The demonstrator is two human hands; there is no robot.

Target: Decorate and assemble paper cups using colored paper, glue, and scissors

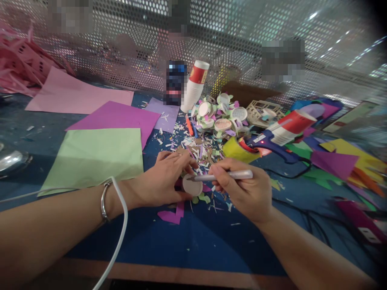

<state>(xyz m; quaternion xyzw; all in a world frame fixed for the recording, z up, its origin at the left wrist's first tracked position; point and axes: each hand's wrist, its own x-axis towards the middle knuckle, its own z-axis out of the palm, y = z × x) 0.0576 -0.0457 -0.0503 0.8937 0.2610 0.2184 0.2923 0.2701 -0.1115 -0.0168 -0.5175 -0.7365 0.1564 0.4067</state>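
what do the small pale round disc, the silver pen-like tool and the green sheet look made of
Small pale pink round disc, held by the left hand: likely matte paper or thin card, flat with a cut edge. Slim silver pen-like tool in the right hand: smooth, slightly shiny, metal or plastic. Light green flat sheet: matte craft paper.

Honestly can't read any text here. The paper cups at 12 o'clock have a red band, lettering too blurry.

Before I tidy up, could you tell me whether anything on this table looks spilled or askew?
Yes: small paper scraps lie strewn over the blue table mat beyond both hands, and the stack of white paper cups behind them leans to one side instead of standing straight.
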